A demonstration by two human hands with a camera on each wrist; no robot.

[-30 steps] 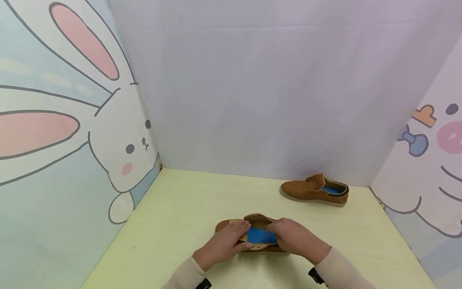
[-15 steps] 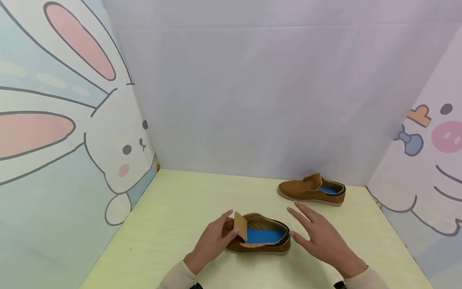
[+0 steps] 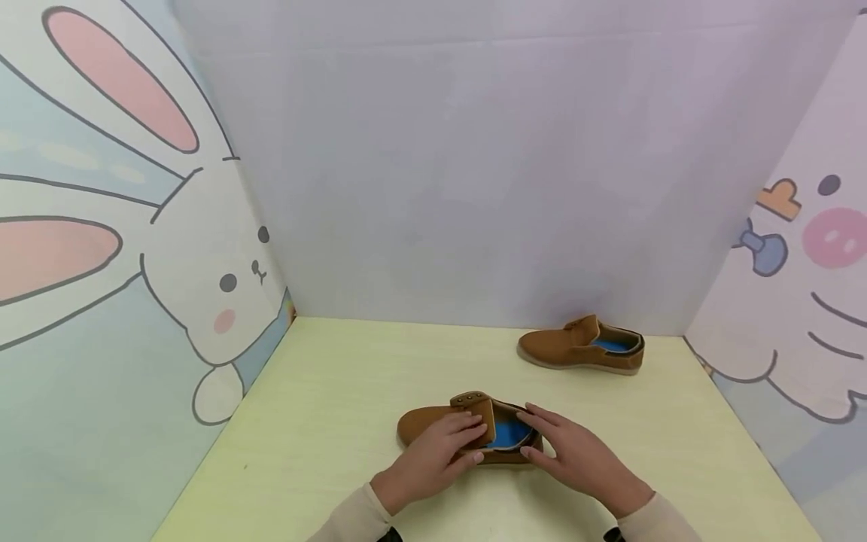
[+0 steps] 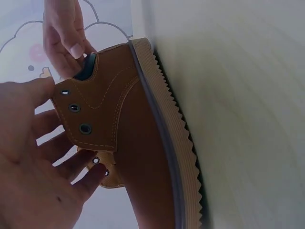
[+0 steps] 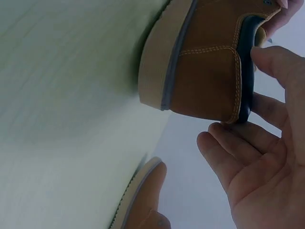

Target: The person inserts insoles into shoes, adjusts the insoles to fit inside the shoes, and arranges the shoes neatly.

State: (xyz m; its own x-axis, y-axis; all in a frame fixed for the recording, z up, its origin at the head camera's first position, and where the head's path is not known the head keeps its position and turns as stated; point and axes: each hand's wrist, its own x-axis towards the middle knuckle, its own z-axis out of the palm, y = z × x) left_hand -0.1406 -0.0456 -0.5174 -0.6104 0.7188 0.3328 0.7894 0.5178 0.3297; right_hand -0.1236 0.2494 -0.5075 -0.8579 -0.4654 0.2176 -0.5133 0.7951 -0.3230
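Observation:
A brown lace-up shoe (image 3: pixel 425 424) without laces lies on the table before me, toe to the left, blue insole (image 3: pixel 509 434) showing. In the head view my left hand (image 3: pixel 433 455) lays its fingers across the tongue (image 3: pixel 486 418). Its thumb touches the near eyelet flap (image 4: pixel 86 112) in the left wrist view. At the heel, my right hand (image 3: pixel 582 455) holds the collar (image 5: pixel 245 67) between its thumb on the near side and fingers on the far side. Its outer fingers spread loosely behind the heel. The far fingertips are partly hidden.
A matching brown shoe (image 3: pixel 552 348) stands farther back on the right, toe to the left. The pale yellow table (image 3: pixel 325 391) meets a grey-white back wall (image 3: pixel 460 188). Side panels with a cartoon rabbit (image 3: pixel 210 263) and a pig (image 3: pixel 833 301) flank it.
My right hand lifted away from the shoe, then came back to its heel. The tongue stood raised half a second ago and now lies lower under my left fingers, over the opening.

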